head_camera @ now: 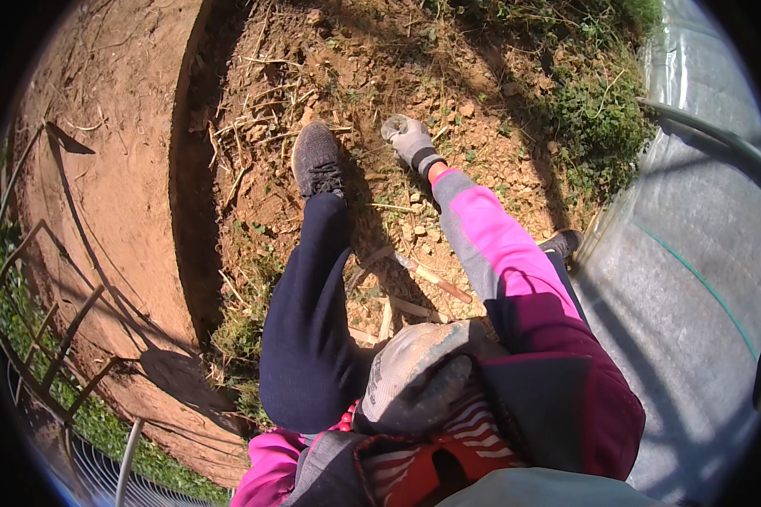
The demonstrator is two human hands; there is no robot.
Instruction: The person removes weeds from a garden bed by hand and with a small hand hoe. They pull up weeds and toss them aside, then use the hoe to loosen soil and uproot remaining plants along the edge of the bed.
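Note:
My right hand (pixel 409 138), in a pale grey work glove with a dark cuff, reaches out low over the dry, stony soil (pixel 355 76). Its fingers are curled and soiled; whether something lies in them is unclear. Close to my body, between my knees, is my left hand (pixel 412 380) in a stained glove, with red beads by its wrist; its fingers are mostly hidden. On the ground between my legs lies a hand tool (pixel 441 284) with a wooden handle and what looks like a curved blade, partly in shadow.
My left shoe (pixel 318 158) stands on the soil, my right shoe (pixel 561 244) farther right. An earthen ledge (pixel 120 158) runs along the left, near bent metal bars (pixel 76 323). Green weeds (pixel 596 114) and plastic sheeting (pixel 685 253) over a curved pipe (pixel 710 127) are on the right.

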